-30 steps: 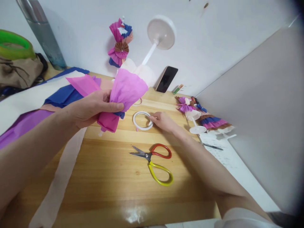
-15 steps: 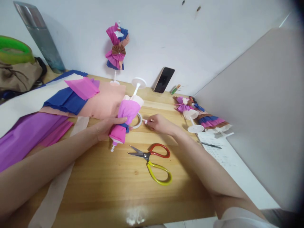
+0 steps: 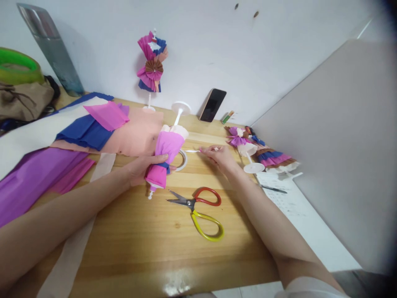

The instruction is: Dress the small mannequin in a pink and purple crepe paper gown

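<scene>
My left hand (image 3: 142, 169) holds a small dress form (image 3: 169, 145) wrapped in pink and purple paper with a blue band at its waist. The form is tilted, its white round base pointing up and away. A roll of white tape (image 3: 183, 160) sits beside it, near my left fingertips. From the roll a thin white strip (image 3: 192, 151) stretches to my right hand (image 3: 218, 156), whose thumb and finger pinch its end. Open scissors (image 3: 190, 203) with red and yellow handles lie on the wooden table (image 3: 139, 248) below the roll.
Sheets of coloured paper (image 3: 136, 128) cover the left side. A dressed form (image 3: 153, 66) stands at the wall, near a leaning phone (image 3: 213, 104). More dressed forms (image 3: 246, 147), a pen (image 3: 274, 189) and a printed sheet (image 3: 297, 207) are at the right. A bottle (image 3: 52, 49) stands back left.
My right hand has moved right and slightly up, away from the roll, and the white strip between them is longer. My left hand and the form have shifted slightly right.
</scene>
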`<act>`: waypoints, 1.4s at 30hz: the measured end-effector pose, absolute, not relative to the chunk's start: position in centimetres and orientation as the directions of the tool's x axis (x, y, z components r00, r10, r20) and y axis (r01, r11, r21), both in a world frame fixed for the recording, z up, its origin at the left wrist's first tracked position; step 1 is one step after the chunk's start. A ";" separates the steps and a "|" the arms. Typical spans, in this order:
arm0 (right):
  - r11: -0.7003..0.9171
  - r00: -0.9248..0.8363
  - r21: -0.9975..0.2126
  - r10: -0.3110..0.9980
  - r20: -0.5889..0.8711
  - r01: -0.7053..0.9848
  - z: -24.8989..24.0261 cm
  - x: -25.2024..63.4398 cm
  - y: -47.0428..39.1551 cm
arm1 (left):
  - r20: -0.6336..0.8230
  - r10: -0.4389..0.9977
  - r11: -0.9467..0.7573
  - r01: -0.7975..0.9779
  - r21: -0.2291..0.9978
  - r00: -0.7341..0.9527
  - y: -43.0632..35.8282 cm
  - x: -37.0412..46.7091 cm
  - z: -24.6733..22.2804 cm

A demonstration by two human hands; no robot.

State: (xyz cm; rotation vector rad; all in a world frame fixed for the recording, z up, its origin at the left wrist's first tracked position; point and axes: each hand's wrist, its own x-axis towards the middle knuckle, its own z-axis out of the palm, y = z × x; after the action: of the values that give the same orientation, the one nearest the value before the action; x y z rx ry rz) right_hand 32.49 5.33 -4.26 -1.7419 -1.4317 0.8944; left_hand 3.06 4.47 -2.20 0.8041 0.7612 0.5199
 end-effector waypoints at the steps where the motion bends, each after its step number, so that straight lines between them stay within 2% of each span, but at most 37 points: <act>1: -0.161 0.182 -0.874 0.980 -0.085 0.459 -4.6 32.7 5.4 | -0.402 0.678 0.591 -0.132 0.796 0.615 4.5 3.1 -2.2; 8: -0.330 0.346 -0.931 0.901 -0.261 0.157 -5.6 34.5 7.0 | -0.443 0.678 0.602 -0.097 0.793 0.586 4.3 3.3 -1.6; 11: -0.326 0.365 -0.943 0.887 -0.283 0.060 -5.5 35.2 7.1 | -0.451 0.680 0.601 -0.087 0.795 0.578 4.2 3.4 -1.6; 15: -0.241 0.359 -0.970 0.904 -0.231 -0.016 -5.3 34.7 6.4 | -0.441 0.693 0.583 -0.083 0.808 0.570 4.2 3.3 -1.8; 20: -0.102 0.334 -0.993 0.935 -0.117 -0.063 -4.5 33.4 5.8 | -0.399 0.693 0.579 -0.134 0.804 0.600 4.3 3.1 -2.2; 29: -0.093 0.202 -0.994 0.974 -0.101 -0.050 -2.7 32.8 5.0 | -0.184 0.762 0.438 -0.286 0.852 0.621 4.9 2.4 -0.6; 35: 0.032 0.202 -0.999 0.979 0.025 -0.033 -2.3 32.3 4.6 | -0.011 0.864 0.213 -0.346 0.914 0.503 6.1 0.9 1.4; 38: 0.081 0.172 -0.996 0.982 0.074 -0.030 -1.9 32.1 4.5 | -0.003 0.889 0.168 -0.320 0.932 0.457 6.7 0.2 2.1; 42: 0.066 0.005 -0.998 0.998 0.066 0.020 -1.3 30.9 4.2 | -0.034 0.930 0.139 -0.265 0.954 0.365 7.2 -0.6 3.4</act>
State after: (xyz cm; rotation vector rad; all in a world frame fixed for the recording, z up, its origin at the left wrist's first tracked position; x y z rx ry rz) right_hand 30.86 4.17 -1.28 -1.1776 -1.2505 1.1468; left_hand -0.58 7.15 3.39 1.0852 0.7776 1.0035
